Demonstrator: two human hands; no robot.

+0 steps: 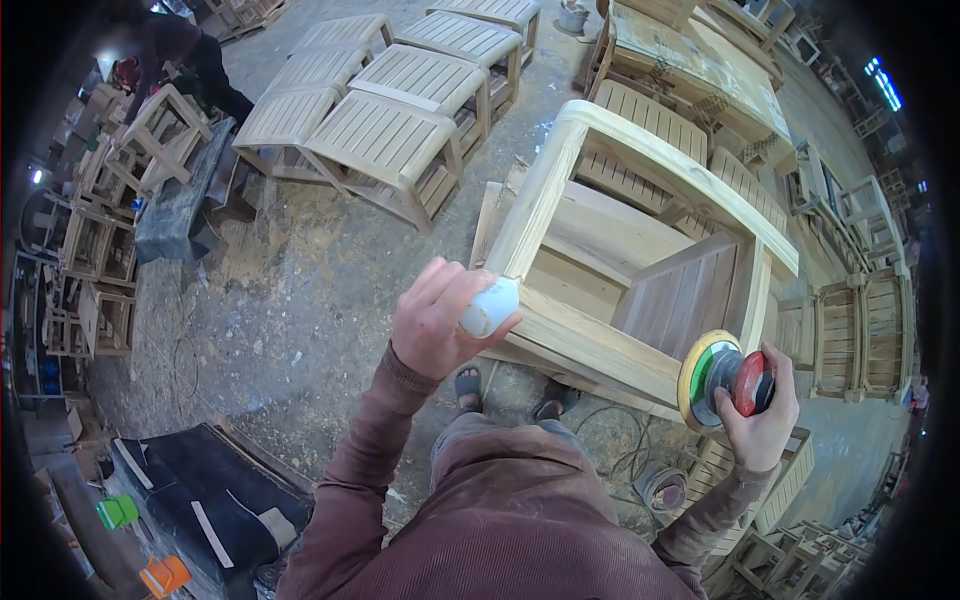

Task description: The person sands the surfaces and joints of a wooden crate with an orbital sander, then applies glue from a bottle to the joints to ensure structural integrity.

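My left hand (432, 318) is closed round a small white bottle (491, 308) with a rounded end, held at the near left corner of a wooden chair frame (600, 335). In my right hand (765, 425) is a round orbital sander (722, 380), with a yellow-edged pad, a green ring and a red and black body. The sander is tilted on edge, its pad facing left, beside the chair frame's near right corner. Pale curved rails top the frame, and darker slats (680, 290) line its inside.
Slatted stools (390, 130) stand in rows ahead. A wooden workbench (690, 60) is at the back right. Cables (610, 450) and a bucket (662, 488) lie near my feet. A dark-covered table (215, 500) stands at lower left. Another person (180, 55) works at far left.
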